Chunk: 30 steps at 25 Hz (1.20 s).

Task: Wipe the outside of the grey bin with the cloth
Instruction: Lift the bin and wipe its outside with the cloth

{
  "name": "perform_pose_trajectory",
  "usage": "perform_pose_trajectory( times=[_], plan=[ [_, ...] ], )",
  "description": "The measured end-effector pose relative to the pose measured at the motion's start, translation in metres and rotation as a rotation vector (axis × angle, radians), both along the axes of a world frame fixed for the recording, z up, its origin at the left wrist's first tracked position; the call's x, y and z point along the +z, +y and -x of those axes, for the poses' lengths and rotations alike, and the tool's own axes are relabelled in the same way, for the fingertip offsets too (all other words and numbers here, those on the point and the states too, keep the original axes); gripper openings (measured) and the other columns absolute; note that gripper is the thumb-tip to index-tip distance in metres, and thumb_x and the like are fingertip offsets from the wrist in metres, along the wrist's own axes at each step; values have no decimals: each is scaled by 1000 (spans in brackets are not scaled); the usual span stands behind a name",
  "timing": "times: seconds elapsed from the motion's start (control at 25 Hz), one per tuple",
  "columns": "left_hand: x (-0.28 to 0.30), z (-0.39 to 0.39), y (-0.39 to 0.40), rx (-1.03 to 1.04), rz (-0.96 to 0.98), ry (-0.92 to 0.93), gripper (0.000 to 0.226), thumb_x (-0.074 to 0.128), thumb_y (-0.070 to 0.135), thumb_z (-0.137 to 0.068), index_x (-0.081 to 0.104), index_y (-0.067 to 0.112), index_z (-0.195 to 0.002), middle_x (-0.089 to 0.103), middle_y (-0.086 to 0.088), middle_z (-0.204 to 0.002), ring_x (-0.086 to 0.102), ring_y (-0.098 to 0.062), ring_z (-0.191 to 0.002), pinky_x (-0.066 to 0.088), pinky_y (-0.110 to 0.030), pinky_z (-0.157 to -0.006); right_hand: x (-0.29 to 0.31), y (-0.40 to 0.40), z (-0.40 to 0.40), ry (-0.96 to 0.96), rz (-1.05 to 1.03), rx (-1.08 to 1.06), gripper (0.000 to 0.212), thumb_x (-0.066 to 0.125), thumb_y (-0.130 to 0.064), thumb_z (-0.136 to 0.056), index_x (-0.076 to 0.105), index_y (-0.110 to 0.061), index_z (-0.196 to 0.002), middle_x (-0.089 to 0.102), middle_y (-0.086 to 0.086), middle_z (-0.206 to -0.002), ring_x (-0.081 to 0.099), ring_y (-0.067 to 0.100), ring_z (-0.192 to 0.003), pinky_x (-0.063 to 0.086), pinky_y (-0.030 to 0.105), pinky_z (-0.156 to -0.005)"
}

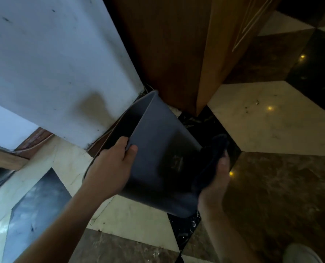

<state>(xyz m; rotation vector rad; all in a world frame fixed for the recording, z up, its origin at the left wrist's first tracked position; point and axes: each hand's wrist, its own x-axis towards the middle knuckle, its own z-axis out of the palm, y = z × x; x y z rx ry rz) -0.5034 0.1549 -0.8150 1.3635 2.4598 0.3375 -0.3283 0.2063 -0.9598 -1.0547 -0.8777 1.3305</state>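
Note:
The grey bin (157, 149) is tilted on the floor between a white wall and a wooden cabinet, its open mouth turned to the upper left. My left hand (110, 166) grips its rim at the near corner, thumb on the outer face and fingers inside. My right hand (217, 179) holds a dark cloth (211, 160) bunched against the bin's right outer side. A faint mark shows on the bin's facing side.
A white wall (53, 63) stands to the left and a wooden cabinet (176, 44) behind the bin. The floor (271, 120) is polished marble in cream, brown and black. A cable runs along the wall base. A white shoe (302, 253) shows at bottom right.

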Motion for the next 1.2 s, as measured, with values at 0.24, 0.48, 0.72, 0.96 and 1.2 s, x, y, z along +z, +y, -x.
perform_pose_trajectory(
  times=[0.24, 0.48, 0.72, 0.96, 1.2],
  plan=[
    [9, -28, 4, -3, 5, -126, 34, 27, 55, -89, 47, 32, -106, 65, 8, -83, 62, -12, -70, 54, -42, -64, -16, -7, 30, -567, -33, 257, 48, 35, -47, -100, 32, -43, -148, 30, -18, -160, 17, 7, -151, 19, 46, -123],
    [6, -37, 9, 112, -22, -196, 19, 35, 45, -89, 47, 30, -88, 65, 0, -70, 64, -21, -62, 53, -49, -57, 46, -12, 57, -447, -364, 342, 47, 34, -35, -104, 42, -24, -150, 40, -10, -157, 32, 8, -147, 25, 45, -119],
    [-6, -21, -2, 218, -53, -290, 13, 45, 24, -97, 56, 25, -92, 65, 6, -83, 62, -17, -80, 46, -37, -66, 54, 2, 68, -791, -452, 532, 53, 26, -41, -104, 27, -30, -156, 26, -11, -164, 10, 17, -154, 11, 43, -123],
    [-12, -20, -17, 275, -50, -297, 19, 45, 28, -97, 54, 22, -82, 63, 3, -77, 58, -16, -72, 40, -33, -56, -13, 49, 37, -990, -209, 502, 58, 15, -53, -101, 12, -38, -157, 14, -13, -166, 2, 15, -154, 3, 40, -124],
    [-11, -27, -17, 221, -83, -295, 18, 43, 32, -97, 53, 23, -84, 64, 0, -76, 58, -13, -69, 41, -33, -55, -72, 64, -19, -788, 156, 354, 54, 25, -46, -105, 25, -27, -156, 25, -3, -164, 17, 18, -151, 12, 29, -116]
  ],
)
